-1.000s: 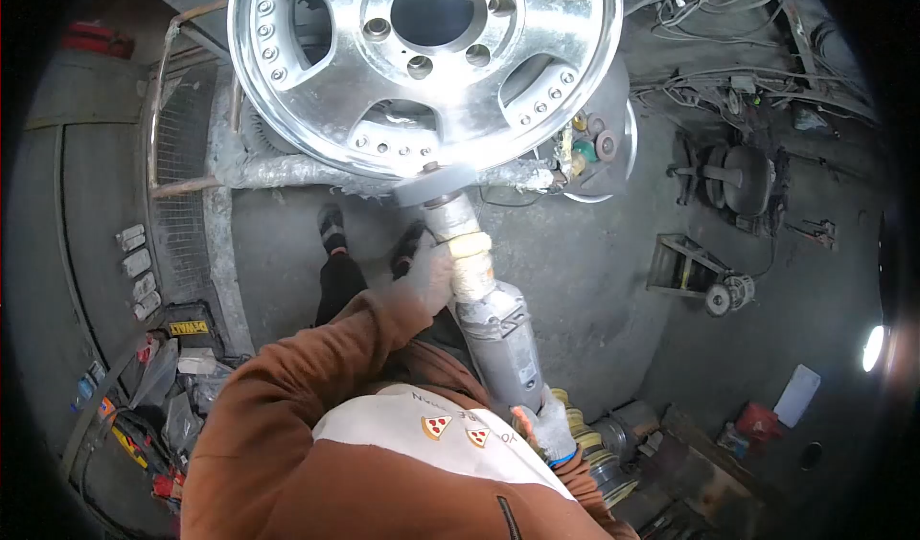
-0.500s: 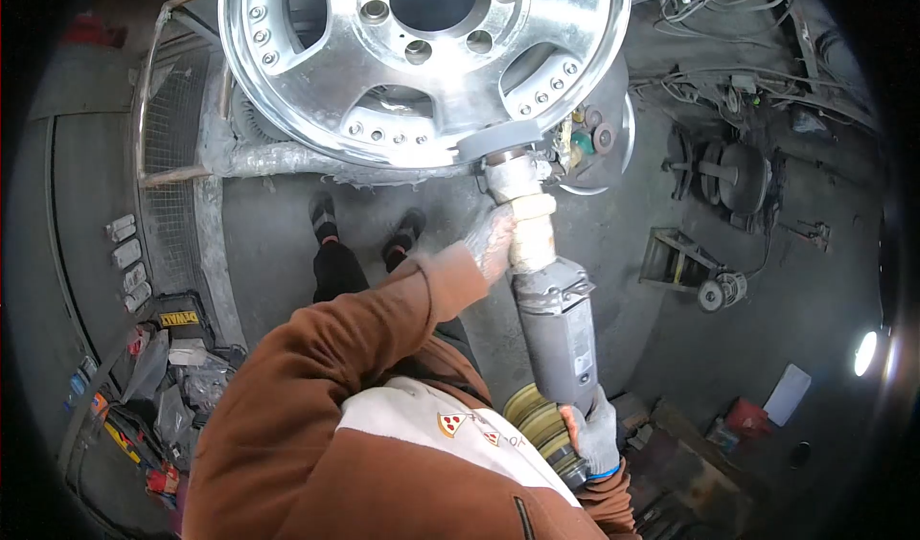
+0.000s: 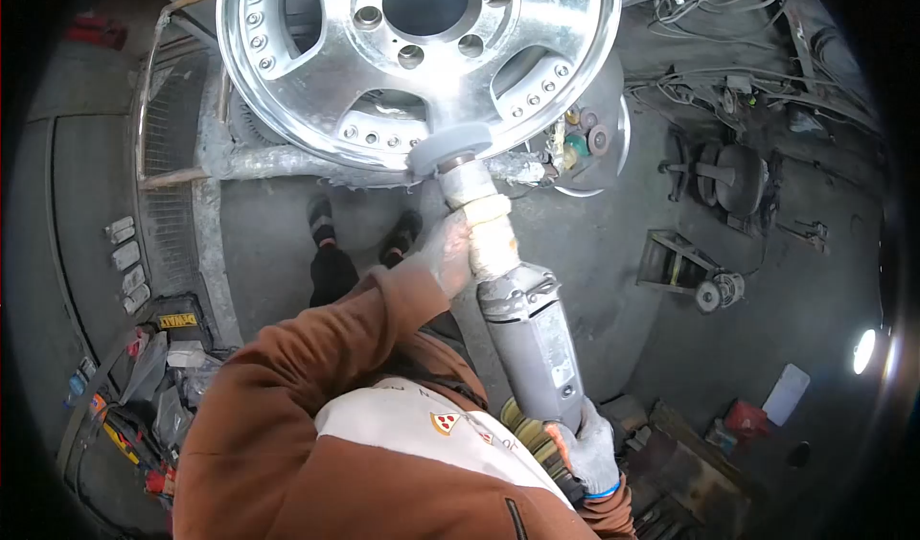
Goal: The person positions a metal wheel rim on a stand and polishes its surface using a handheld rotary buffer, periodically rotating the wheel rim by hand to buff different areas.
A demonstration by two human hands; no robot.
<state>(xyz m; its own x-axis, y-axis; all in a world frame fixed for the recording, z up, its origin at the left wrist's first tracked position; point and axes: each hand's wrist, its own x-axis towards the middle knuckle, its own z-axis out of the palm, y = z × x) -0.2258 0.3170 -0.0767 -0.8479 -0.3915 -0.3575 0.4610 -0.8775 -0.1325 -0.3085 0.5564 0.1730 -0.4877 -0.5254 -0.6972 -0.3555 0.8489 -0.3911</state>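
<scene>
A long grey power polisher (image 3: 537, 348) slants across the middle, its front neck wrapped in whitish tape. My left hand (image 3: 448, 252), in a pale glove, is closed around that wrapped neck. At the polisher's rear end my right hand (image 3: 586, 449), in a grey glove with a blue cuff, grips the body; some of its fingers are hidden. The grey polishing wheel (image 3: 450, 149) on the tool's tip lies over the lower rim of a shiny metal car wheel rim (image 3: 450, 90). Whether it touches the metal I cannot tell for sure.
A rough metal frame (image 3: 278, 160) runs beneath the rim. Small discs (image 3: 589, 139) lie on a tray at its right. A stool (image 3: 743, 176) and a motor on a stand (image 3: 719, 291) are at right. Tools and bags (image 3: 172, 415) crowd the lower left; cables (image 3: 709, 8) hang upper right.
The polisher's front end has swung left along the rim's lower edge, with my left hand moving along. My right hand has stayed at the rear and dropped slightly.
</scene>
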